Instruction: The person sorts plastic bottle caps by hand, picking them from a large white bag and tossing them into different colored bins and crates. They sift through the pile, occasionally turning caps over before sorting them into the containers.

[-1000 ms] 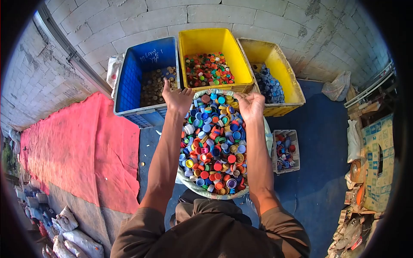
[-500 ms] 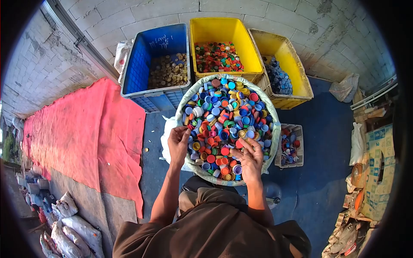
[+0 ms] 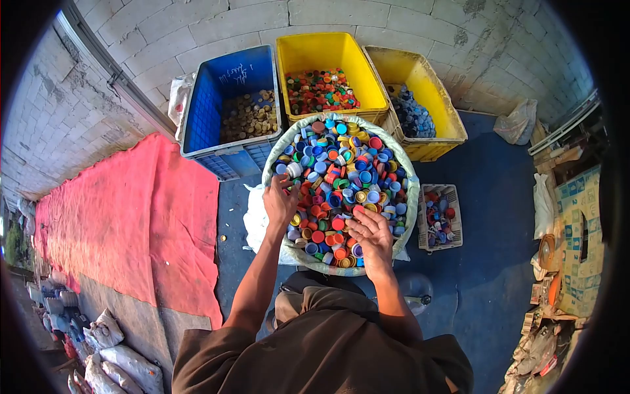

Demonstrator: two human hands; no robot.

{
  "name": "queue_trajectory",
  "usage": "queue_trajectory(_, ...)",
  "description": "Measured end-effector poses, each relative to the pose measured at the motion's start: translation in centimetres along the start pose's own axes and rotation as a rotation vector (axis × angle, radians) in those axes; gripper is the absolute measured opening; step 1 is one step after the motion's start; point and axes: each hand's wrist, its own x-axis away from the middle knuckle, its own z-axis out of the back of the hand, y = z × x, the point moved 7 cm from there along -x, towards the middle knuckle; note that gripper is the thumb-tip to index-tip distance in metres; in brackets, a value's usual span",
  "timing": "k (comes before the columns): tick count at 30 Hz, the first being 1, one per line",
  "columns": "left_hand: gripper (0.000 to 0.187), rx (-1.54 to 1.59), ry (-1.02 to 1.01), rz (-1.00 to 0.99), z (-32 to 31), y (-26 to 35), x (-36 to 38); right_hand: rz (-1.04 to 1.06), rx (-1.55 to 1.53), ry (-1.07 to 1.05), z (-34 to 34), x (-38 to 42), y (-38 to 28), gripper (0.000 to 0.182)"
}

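Our left hand (image 3: 280,202) is half curled over the left side of the mixed bottle caps (image 3: 319,167), and honestly we can't tell if there's a cap pinched in it. Our right hand (image 3: 371,238) is loose with the fingers spread, nothing visible in it, just above the near right part of the pile. So from the head view, what's changed is that both hands have come back from up by the bins, which puts them at the mixed pile again.

The caps fill a round tub (image 3: 412,197) with a pale cloth rim, right in front of us. Past it we've got a blue bin (image 3: 230,163) with pale caps, a yellow bin (image 3: 321,52) with mostly red and orange ones, and a grubbier bin (image 3: 438,92) with blue ones. A small white crate (image 3: 443,249) of mixed caps sits to the right.

Room-wise, it's blue flooring (image 3: 499,210), a wrinkled red sheet (image 3: 125,230) off to our left, stuffed sacks (image 3: 134,368) below that, and a rough block wall (image 3: 230,23) behind the bins.
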Motion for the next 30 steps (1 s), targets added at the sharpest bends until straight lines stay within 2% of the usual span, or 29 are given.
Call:
queue_trajectory(6,0.039,-0.049,-0.041,0.109,-0.9,-0.5,-0.4,-0.044,0.024,0.049,0.1,1.7,0.9,0.051)
queue_trajectory(9,0.039,0.005,-0.113,0.204,-1.1,-0.8,-0.5,-0.067,0.009,0.059,0.0,2.0,1.2,0.050)
queue_trajectory(12,0.033,0.142,-0.068,0.192,0.3,0.1,-0.6,-0.075,0.025,0.050,-0.2,1.9,1.3,0.049)
queue_trajectory(15,0.028,0.600,-0.039,0.343,2.8,0.3,-0.1,-0.027,0.124,0.013,-0.6,1.2,1.8,0.048)
queue_trajectory(16,0.020,0.845,-0.083,0.398,3.4,0.3,0.2,0.023,0.193,-0.011,-0.9,0.7,2.1,0.047)
queue_trajectory(19,0.014,1.304,-0.094,0.630,6.0,0.6,2.2,0.050,0.481,-0.108,-2.7,-1.0,3.3,0.045)
queue_trajectory(21,0.020,1.447,0.031,0.731,7.0,0.2,3.6,0.159,0.730,-0.190,-5.2,-2.2,3.2,0.042)
queue_trajectory(23,0.023,1.639,0.002,0.839,6.9,-1.1,5.0,0.278,0.916,-0.255,-7.4,-3.5,4.2,0.042)
queue_trajectory(25,0.022,1.655,0.070,0.878,7.1,-1.8,6.1,0.411,1.058,-0.296,-9.8,-4.1,4.2,0.043)
queue_trajectory(30,0.019,1.670,0.097,0.948,7.2,-3.7,8.6,0.423,1.227,-0.358,-12.5,-6.7,7.1,0.048)
